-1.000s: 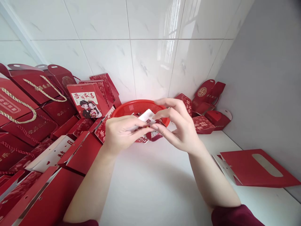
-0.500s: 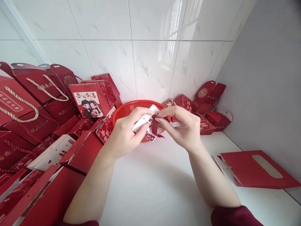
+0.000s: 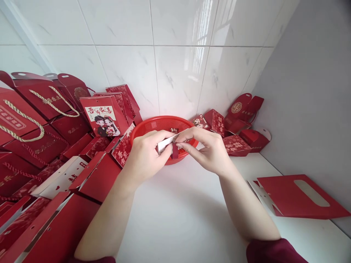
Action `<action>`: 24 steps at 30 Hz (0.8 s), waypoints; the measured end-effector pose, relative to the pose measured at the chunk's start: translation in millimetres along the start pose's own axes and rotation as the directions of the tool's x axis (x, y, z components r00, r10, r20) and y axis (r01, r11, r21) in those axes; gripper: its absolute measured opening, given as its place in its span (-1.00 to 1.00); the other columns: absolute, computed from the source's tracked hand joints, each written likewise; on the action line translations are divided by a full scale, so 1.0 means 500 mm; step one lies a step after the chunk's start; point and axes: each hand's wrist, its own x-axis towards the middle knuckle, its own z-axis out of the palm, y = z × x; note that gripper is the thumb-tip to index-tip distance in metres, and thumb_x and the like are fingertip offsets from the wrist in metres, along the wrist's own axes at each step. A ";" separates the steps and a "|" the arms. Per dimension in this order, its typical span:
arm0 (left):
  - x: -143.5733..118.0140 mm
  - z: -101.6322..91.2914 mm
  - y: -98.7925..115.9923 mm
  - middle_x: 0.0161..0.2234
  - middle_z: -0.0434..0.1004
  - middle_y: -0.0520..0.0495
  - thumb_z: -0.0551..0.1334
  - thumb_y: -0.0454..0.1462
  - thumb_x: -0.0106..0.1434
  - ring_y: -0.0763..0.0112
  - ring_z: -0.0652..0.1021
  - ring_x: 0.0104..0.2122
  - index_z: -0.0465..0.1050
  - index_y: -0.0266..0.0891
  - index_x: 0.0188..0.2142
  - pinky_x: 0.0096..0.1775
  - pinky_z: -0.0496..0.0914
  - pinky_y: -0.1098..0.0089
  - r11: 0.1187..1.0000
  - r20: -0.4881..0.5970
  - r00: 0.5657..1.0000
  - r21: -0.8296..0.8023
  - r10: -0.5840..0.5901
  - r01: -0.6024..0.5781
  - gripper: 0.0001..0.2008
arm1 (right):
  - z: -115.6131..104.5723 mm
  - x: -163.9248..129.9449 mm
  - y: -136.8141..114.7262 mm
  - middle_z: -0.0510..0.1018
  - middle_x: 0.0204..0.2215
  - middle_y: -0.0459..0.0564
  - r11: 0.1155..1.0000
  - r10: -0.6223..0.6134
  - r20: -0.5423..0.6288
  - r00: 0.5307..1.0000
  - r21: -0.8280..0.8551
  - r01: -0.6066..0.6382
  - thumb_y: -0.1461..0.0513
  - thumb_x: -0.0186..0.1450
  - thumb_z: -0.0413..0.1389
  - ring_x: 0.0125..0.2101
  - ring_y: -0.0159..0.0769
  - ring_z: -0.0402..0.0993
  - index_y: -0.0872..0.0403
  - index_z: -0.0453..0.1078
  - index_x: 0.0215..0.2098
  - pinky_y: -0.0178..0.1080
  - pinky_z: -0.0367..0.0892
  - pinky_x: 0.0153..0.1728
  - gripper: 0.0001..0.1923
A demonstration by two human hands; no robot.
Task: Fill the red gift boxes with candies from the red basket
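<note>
A small white card or folded paper [image 3: 162,145] is gripped between the thumb and fingers of my left hand [image 3: 148,151], turned nearly edge-on. From it hangs a short dark red ribbon [image 3: 174,151]. My right hand [image 3: 208,148] pinches the ribbon at the card's upper edge, thumb and index finger close together. The exact contact is partly hidden by the fingertips. Both hands are over the front of a red plastic basket [image 3: 153,122], which has small printed packets [image 3: 174,130] inside.
Rows of red gift boxes [image 3: 101,171] and rope-handled bags [image 3: 24,113] crowd the left. A box with a cartoon couple [image 3: 102,117] stands behind them. More red boxes [image 3: 237,145] sit at right rear, and a flat red bag [image 3: 304,197] lies right. White tiles [image 3: 178,80] form the back wall.
The card has tipped from showing its printed face to nearly edge-on. My right hand has shifted slightly left toward my left hand, and the ribbon now hangs straight down.
</note>
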 end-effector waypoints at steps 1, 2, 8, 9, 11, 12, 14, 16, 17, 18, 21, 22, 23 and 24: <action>0.000 0.000 -0.001 -0.31 0.61 0.10 0.21 -0.41 0.23 0.52 0.55 -0.35 0.53 -0.16 -0.20 -0.28 0.36 0.55 1.000 0.010 1.000 0.010 0.007 -0.008 -0.80 | 0.000 0.000 0.001 0.60 -0.26 -0.06 1.000 0.014 0.000 1.000 -0.003 -0.014 0.31 0.35 0.15 -0.22 -0.31 0.54 0.04 0.46 -0.24 -0.23 0.45 -0.14 -0.94; -0.001 0.001 -0.002 -0.29 0.61 0.08 0.20 -0.41 0.24 0.50 0.56 -0.33 0.54 -0.17 -0.19 -0.26 0.37 0.53 1.000 0.021 1.000 0.022 0.015 -0.015 -0.80 | 0.000 0.000 0.002 0.60 -0.26 -0.07 1.000 0.031 -0.002 1.000 -0.006 -0.031 0.31 0.34 0.15 -0.22 -0.31 0.54 0.04 0.46 -0.24 -0.24 0.45 -0.14 -0.94; -0.005 0.005 -0.015 -0.11 0.61 0.02 0.19 -0.33 0.31 0.39 0.59 -0.17 0.45 -0.13 0.08 -0.14 0.42 0.44 0.997 0.073 0.997 0.074 0.027 -0.032 -0.65 | 0.001 0.000 0.018 0.57 -0.33 -0.11 0.988 0.153 -0.035 0.988 0.008 -0.153 0.27 0.29 0.22 -0.33 -0.36 0.50 0.04 0.42 -0.24 -0.29 0.43 -0.26 -0.92; -0.006 0.006 -0.017 -0.07 0.60 0.01 0.18 -0.32 0.32 0.39 0.59 -0.15 0.40 -0.12 0.13 -0.12 0.42 0.43 0.997 0.086 0.996 0.073 0.026 -0.032 -0.61 | 0.001 0.001 0.022 0.56 -0.35 -0.11 0.986 0.164 -0.033 0.986 0.013 -0.163 0.25 0.29 0.22 -0.34 -0.36 0.50 0.04 0.42 -0.24 -0.29 0.43 -0.27 -0.92; -0.005 0.006 -0.018 -0.02 0.58 0.02 0.17 -0.32 0.34 0.39 0.58 -0.11 0.36 -0.11 0.17 -0.09 0.42 0.43 0.997 0.113 0.993 0.065 0.027 -0.035 -0.59 | 0.000 0.002 0.028 0.55 -0.37 -0.10 0.986 0.166 -0.024 0.986 0.020 -0.165 0.22 0.31 0.21 -0.36 -0.35 0.48 0.04 0.41 -0.26 -0.26 0.42 -0.29 -0.92; -0.004 0.006 -0.016 -0.02 0.58 0.04 0.17 -0.34 0.34 0.40 0.58 -0.10 0.37 -0.09 0.16 -0.09 0.42 0.43 0.998 0.129 0.991 0.057 0.029 -0.036 -0.59 | 0.000 0.003 0.030 0.54 -0.36 -0.09 0.988 0.154 -0.028 0.988 0.012 -0.154 0.21 0.30 0.22 -0.35 -0.33 0.47 0.03 0.40 -0.26 -0.24 0.41 -0.28 -0.91; -0.001 0.004 -0.011 -0.05 0.59 0.09 0.17 -0.37 0.32 0.43 0.59 -0.14 0.35 -0.05 0.16 -0.12 0.42 0.44 0.999 0.163 0.986 0.023 0.027 -0.031 -0.58 | -0.001 0.005 0.032 0.53 -0.30 -0.05 0.993 0.110 -0.058 0.992 -0.035 -0.113 0.18 0.26 0.26 -0.28 -0.28 0.46 0.02 0.41 -0.25 -0.19 0.40 -0.22 -0.85; 0.002 0.001 -0.006 -0.09 0.59 0.10 0.17 -0.37 0.31 0.44 0.59 -0.20 0.33 -0.02 0.16 -0.20 0.43 0.46 1.000 0.189 0.982 -0.029 0.010 -0.004 -0.56 | -0.002 0.007 0.033 0.52 -0.28 -0.03 0.995 0.081 -0.070 0.994 -0.054 -0.085 0.18 0.22 0.31 -0.23 -0.24 0.44 0.02 0.42 -0.28 -0.15 0.38 -0.17 -0.82; 0.002 0.000 -0.004 -0.12 0.60 0.10 0.17 -0.37 0.31 0.44 0.60 -0.24 0.34 -0.02 0.15 -0.26 0.43 0.47 0.998 0.196 0.981 -0.066 -0.005 0.018 -0.57 | -0.003 0.007 0.033 0.53 -0.30 -0.04 0.995 0.092 -0.057 0.994 -0.022 -0.094 0.18 0.21 0.31 -0.25 -0.24 0.44 0.02 0.43 -0.30 -0.16 0.38 -0.18 -0.83; 0.002 -0.001 -0.003 -0.15 0.61 0.08 0.17 -0.36 0.31 0.44 0.60 -0.26 0.35 -0.04 0.13 -0.32 0.43 0.49 0.992 0.203 0.979 -0.118 -0.020 0.044 -0.59 | -0.005 0.007 0.032 0.53 -0.35 -0.06 0.993 0.114 -0.030 0.993 0.041 -0.113 0.18 0.21 0.31 -0.29 -0.26 0.45 0.03 0.43 -0.34 -0.17 0.38 -0.23 -0.84; -0.005 -0.004 0.001 -0.22 0.62 0.02 0.26 -0.29 0.26 0.41 0.61 -0.28 0.43 -0.12 0.02 -0.36 0.45 0.51 0.938 0.224 0.974 -0.332 -0.022 0.098 -0.68 | -0.010 0.003 0.023 0.50 -0.47 -0.12 0.948 0.159 0.025 0.987 0.275 -0.160 0.21 0.18 0.34 -0.43 -0.34 0.44 0.05 0.45 -0.44 -0.23 0.38 -0.36 -0.84; -0.009 -0.006 0.005 -0.24 0.62 0.01 0.30 -0.27 0.23 0.41 0.62 -0.30 0.46 -0.15 -0.03 -0.34 0.46 0.50 0.915 0.215 0.977 -0.392 -0.011 0.096 -0.71 | -0.012 0.002 0.017 0.51 -0.48 -0.12 0.929 0.152 0.030 0.988 0.337 -0.154 0.23 0.17 0.35 -0.44 -0.35 0.44 0.05 0.46 -0.45 -0.24 0.38 -0.38 -0.85; -0.013 -0.008 0.011 -0.28 0.62 0.01 0.35 -0.24 0.20 0.42 0.61 -0.33 0.50 -0.16 -0.10 -0.34 0.46 0.49 0.900 0.189 0.982 -0.429 -0.001 0.083 -0.74 | -0.015 0.000 0.010 0.51 -0.49 -0.12 0.912 0.139 0.035 0.990 0.385 -0.141 0.26 0.16 0.35 -0.45 -0.35 0.45 0.05 0.48 -0.45 -0.25 0.39 -0.40 -0.87; -0.017 -0.012 0.020 -0.33 0.62 0.03 0.38 -0.22 0.17 0.44 0.60 -0.39 0.53 -0.17 -0.17 -0.37 0.45 0.49 0.896 0.150 0.989 -0.438 0.001 0.066 -0.78 | -0.017 -0.002 0.002 0.53 -0.48 -0.11 0.897 0.123 0.039 0.992 0.424 -0.128 0.28 0.17 0.34 -0.45 -0.35 0.46 0.04 0.50 -0.44 -0.26 0.39 -0.41 -0.89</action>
